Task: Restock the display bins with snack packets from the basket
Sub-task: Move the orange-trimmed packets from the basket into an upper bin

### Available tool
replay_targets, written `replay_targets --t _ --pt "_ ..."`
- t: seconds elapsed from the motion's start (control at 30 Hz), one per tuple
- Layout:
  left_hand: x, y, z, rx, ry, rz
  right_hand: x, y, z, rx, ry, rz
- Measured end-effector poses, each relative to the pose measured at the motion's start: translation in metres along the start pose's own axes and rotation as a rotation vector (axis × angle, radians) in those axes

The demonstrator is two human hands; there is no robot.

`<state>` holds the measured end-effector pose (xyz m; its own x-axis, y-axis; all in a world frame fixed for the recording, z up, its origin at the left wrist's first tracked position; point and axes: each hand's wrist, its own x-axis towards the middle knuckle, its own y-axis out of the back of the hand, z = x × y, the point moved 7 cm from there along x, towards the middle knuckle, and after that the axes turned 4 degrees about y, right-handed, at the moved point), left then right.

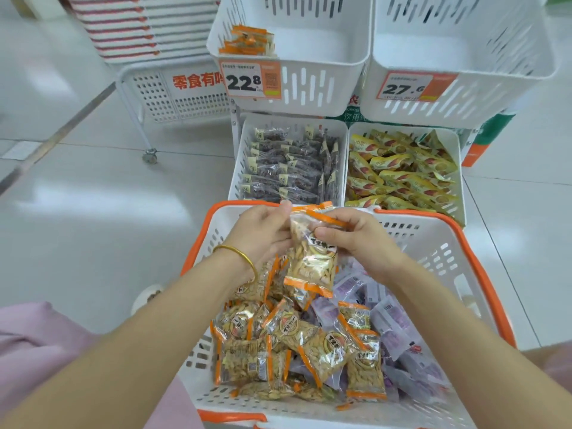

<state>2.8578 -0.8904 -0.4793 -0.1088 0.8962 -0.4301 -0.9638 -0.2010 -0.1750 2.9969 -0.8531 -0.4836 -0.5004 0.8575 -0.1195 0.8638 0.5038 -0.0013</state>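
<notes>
Shop aisle, white glossy floor tiles [93, 196] all round us. Directly under our hands sits a white basket [448, 243] with an orange rim. It holds loose orange-edged packets [309, 342] under the left hand and purple packets [393, 323] under the right.

Our left hand [263, 230], with a gold bangle [238, 255] at the wrist, and our right hand [356, 236] both have fingers curled, pinching the top of a small bunch of packets [312, 261] that hangs above the basket.

Just beyond the hands are two low bins: the left low bin [240, 156] has dark packets [288, 168], the right low bin [459, 168] has yellow packets [399, 171]. Above and further off are two upper bins. The left upper bin [318, 88], tagged 22.8 [250, 80], has a few orange packets [247, 41] in its corner; the right upper bin [495, 97] is tagged 27.6 [411, 86].

Far left of the left hand is a wheeled cart [173, 97] carrying stacked baskets [145, 26]. Pink clothing [37, 345] shows at our near left.
</notes>
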Motion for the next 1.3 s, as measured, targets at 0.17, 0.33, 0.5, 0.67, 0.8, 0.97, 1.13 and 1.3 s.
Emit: replay_targets --t 0.17,0.33,0.5,0.67,0.8,0.97,1.13,1.3 --pt "0.002 -0.021 0.009 0.457 -0.017 -0.190 0.017 0.015 -0.037 -0.012 0.132 0.123" --pt "0.019 -0.026 0.066 0.567 -0.165 -0.195 0.047 0.024 -0.099 -0.303 0.231 0.061" --pt "0.040 -0.020 0.134 0.756 -0.365 -0.109 0.088 0.021 -0.159 -0.501 0.179 -0.173" --pt "0.071 0.008 0.190 0.791 -0.577 0.208 0.144 0.029 -0.232 -0.641 0.408 0.105" --pt "0.091 0.045 0.207 0.862 -0.671 0.527 0.205 0.040 -0.251 -0.844 0.506 0.342" --pt "0.104 0.057 0.199 0.935 -0.729 0.549 0.270 0.017 -0.198 -1.288 0.316 0.158" --pt "0.099 0.061 0.197 0.923 -0.827 0.484 0.281 0.009 -0.174 -0.993 0.092 -0.160" --pt "0.082 0.059 0.192 0.884 -0.848 0.472 0.263 0.019 -0.174 -0.837 -0.086 -0.190"
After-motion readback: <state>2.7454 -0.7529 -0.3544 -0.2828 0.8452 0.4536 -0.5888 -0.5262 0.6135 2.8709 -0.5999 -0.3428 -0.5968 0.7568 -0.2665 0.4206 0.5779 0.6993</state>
